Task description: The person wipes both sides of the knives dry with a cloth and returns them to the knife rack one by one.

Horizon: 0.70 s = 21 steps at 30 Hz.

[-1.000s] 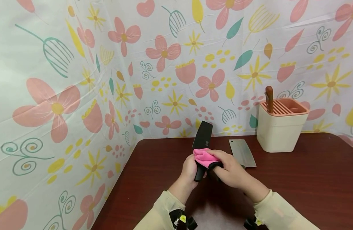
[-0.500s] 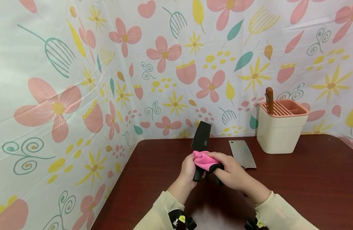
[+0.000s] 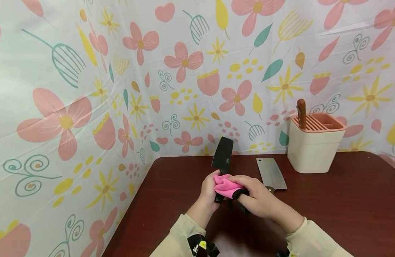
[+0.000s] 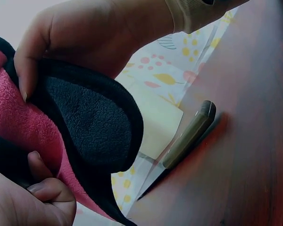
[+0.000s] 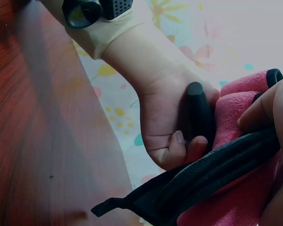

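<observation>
Curled round a smooth black handle (image 5: 199,110), my left grip (image 3: 209,192) holds the knife (image 3: 221,162), its long axis running away from me, broad matt blade (image 3: 223,153) toward the floral sheet (image 3: 274,46). My right grip (image 3: 261,198), nearer the flat steel cleaver (image 3: 271,174) on the table (image 3: 332,203), pinches fuzzy pink cloth (image 3: 227,186) with black trim (image 3: 240,193) against that handle.

The fleecy pink cloth with black edging (image 3: 227,185) in my grip looks matt and soft-piled. My black broad-bladed knife (image 3: 222,154) has a matt blade and a smooth, plastic-looking handle (image 5: 198,108). The silver rectangular cleaver (image 3: 272,173) is softly shiny metal; the boxy cream holder (image 3: 313,151), smooth plastic; my red-brown wood-grained table (image 3: 175,182), glossy.
</observation>
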Each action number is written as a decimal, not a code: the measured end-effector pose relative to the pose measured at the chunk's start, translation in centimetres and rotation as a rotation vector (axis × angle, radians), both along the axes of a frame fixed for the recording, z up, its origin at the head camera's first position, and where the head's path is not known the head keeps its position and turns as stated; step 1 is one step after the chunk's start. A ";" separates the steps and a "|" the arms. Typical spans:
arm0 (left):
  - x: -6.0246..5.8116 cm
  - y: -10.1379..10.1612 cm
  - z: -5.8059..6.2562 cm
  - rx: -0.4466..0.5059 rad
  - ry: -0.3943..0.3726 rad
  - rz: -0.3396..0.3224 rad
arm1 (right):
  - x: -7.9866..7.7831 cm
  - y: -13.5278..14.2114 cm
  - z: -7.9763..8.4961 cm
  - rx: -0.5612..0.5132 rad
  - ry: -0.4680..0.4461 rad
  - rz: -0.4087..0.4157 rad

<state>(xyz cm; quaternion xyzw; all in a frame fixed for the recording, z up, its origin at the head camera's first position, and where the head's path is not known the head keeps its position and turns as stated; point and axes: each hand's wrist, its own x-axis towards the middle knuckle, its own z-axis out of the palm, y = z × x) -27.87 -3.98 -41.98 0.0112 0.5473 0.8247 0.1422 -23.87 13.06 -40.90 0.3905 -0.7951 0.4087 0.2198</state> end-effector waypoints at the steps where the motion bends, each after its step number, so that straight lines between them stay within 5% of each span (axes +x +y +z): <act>1: 0.0 0.0 0.1 0.006 -0.005 -0.001 | 0.0 0.0 0.1 0.001 -0.005 0.007; 12: 0.2 -0.4 0.3 0.060 -0.088 0.080 | 0.5 -0.4 0.3 0.018 0.070 0.075; 21: 0.2 -0.6 0.3 0.144 -0.069 0.076 | 0.9 -0.6 0.3 0.011 0.050 0.138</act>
